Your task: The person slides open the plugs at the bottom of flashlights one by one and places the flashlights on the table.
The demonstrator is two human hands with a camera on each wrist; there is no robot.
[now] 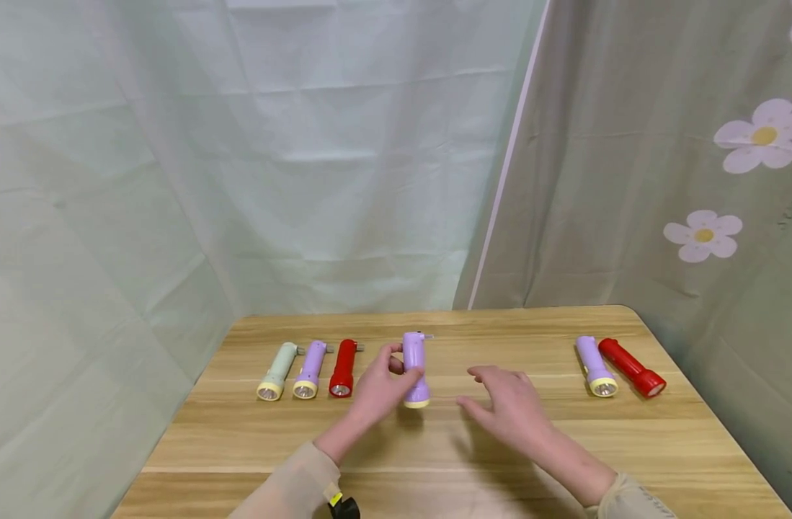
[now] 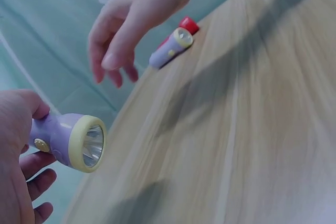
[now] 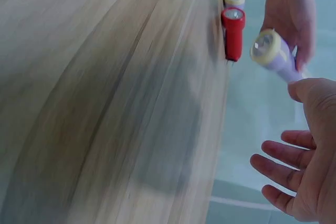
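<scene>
My left hand (image 1: 384, 389) grips a purple flashlight (image 1: 414, 367) between thumb and fingers, above the middle of the table. Its cream-rimmed lens points down toward me in the head view, and a small metal piece sticks out sideways at its top end. In the left wrist view the lens of this purple flashlight (image 2: 68, 139) faces right, with a cream button on its side. To the right of it, apart from the flashlight, my right hand (image 1: 512, 407) hovers over the table with fingers spread and nothing in it.
At the table's left lie a pale green flashlight (image 1: 279, 371), another purple flashlight (image 1: 311, 370) and a red flashlight (image 1: 344, 369), side by side. On the right, a purple flashlight (image 1: 594, 366) lies beside a red flashlight (image 1: 631, 367). Curtains (image 1: 370, 158) hang behind the wooden table (image 1: 447, 476).
</scene>
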